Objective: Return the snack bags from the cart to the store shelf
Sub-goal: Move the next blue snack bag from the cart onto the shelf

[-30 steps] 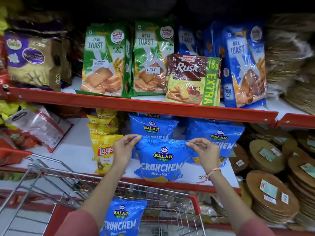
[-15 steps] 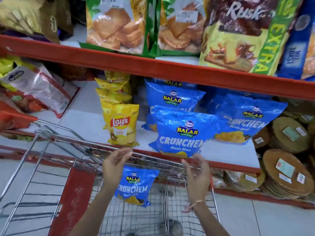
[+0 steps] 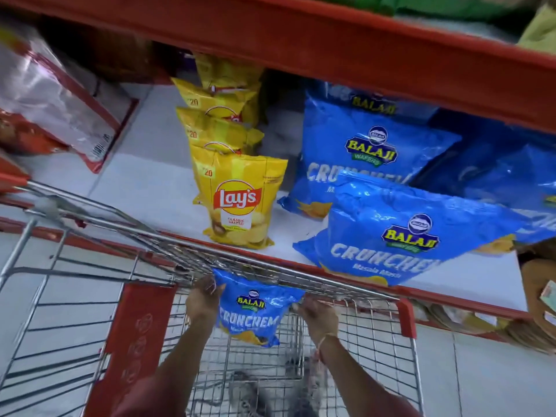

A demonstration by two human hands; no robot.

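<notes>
A small blue Balaji Crunchem bag (image 3: 251,311) hangs inside the wire cart (image 3: 75,296), just below the cart's far rim. My left hand (image 3: 203,302) pinches its top left corner. My right hand (image 3: 316,314) grips its top right corner. On the white shelf (image 3: 144,182) above the cart, a larger blue Crunchem bag (image 3: 388,236) leans at the front edge. Another blue bag (image 3: 361,152) stands behind it, and more blue bags (image 3: 496,167) sit to the right.
A row of yellow Lay's bags (image 3: 240,200) stands left of the blue ones. A clear and red packet (image 3: 54,94) lies at the shelf's left. The red upper shelf edge (image 3: 331,46) overhangs. Round brown discs (image 3: 538,290) sit at the right.
Both hands let go of the bag placed on the shelf, dropped down into the cart and closed on the top corners of the small blue bag. The view tilted downward.
</notes>
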